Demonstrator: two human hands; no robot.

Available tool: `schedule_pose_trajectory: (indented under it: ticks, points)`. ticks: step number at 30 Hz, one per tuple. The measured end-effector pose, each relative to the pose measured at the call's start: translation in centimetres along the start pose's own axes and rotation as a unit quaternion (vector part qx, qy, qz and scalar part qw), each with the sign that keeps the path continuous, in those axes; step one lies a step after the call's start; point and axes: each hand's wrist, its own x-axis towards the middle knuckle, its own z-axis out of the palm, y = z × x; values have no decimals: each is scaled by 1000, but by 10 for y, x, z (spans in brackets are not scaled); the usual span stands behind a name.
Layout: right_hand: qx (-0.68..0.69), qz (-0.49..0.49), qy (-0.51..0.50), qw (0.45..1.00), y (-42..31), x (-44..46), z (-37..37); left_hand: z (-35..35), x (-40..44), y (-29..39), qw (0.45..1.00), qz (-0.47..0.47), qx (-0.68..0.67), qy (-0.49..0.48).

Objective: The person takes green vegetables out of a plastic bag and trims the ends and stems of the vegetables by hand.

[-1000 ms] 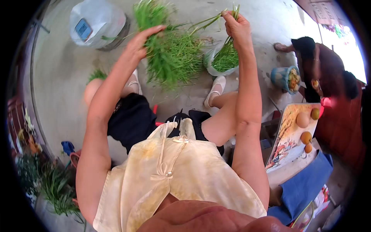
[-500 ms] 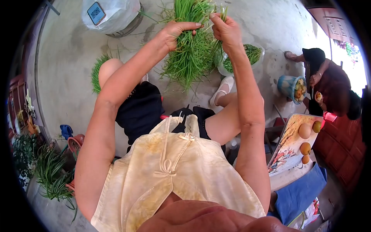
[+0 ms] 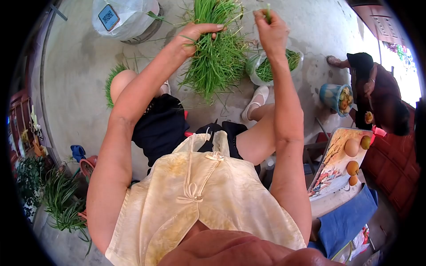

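A thick bunch of long, thin green chives (image 3: 217, 66) hangs from my left hand (image 3: 191, 37), which is wrapped around its near side with the thumb laid across the stalks. To the right and apart from the bunch, my right hand (image 3: 273, 35) is closed in a pinch. Short pale-green stalk ends stick out above its fingers; the rest of that piece is hidden by the hand. Just below the right hand, a clear plastic bag (image 3: 253, 71) on the floor contains more cut greens (image 3: 265, 71).
More green blades (image 3: 109, 86) show beyond my left knee. A phone (image 3: 108, 17) lies on a white-covered bin (image 3: 135, 20). At right, another person (image 3: 386, 95) bends beside a blue bucket (image 3: 329, 97) of produce. Round fruits (image 3: 352, 147) sit on a patterned board (image 3: 326, 170). Potted plants (image 3: 62, 199) stand left.
My right hand has moved right and slightly up, away from the bunch, with a few stalks in its pinch. My left hand and the bunch have shifted slightly left.
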Motion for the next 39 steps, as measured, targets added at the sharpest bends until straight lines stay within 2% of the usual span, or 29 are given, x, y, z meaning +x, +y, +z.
schedule_pose_trajectory:
  ticks: [1,2,5,9,14,17,20,26,32,35,39]
  points:
    - [7,8,33,999,0,5,-6,0,-1,0,1000,-7,-11,-8]
    - [-15,39,20,999,2,8,-12,-1,-2,1,1000,-14,-22,-15]
    - [-131,31,-131,982,2,8,-21,-5,-7,3,998,-46,-36,-27]
    - [91,79,-183,976,-26,-5,-10,-5,-8,4,999,-39,-17,-30]
    - [353,230,-253,871,-19,-10,5,4,-4,-2,996,-70,-16,-49]
    - [363,238,-233,870,-18,-9,5,13,-12,4,998,-57,-12,10]
    - [349,248,-211,879,-12,-8,6,-2,1,0,999,-18,-19,-20]
    - [353,199,-187,895,-14,-18,18,17,-8,-5,999,47,11,17]
    - [253,150,-206,933,-18,-17,18,8,-2,-6,995,81,34,46]
    - [239,146,-170,945,-9,-15,17,12,-13,4,998,28,37,52]
    - [167,92,-61,980,9,-2,10,-4,-2,-3,997,49,37,47]
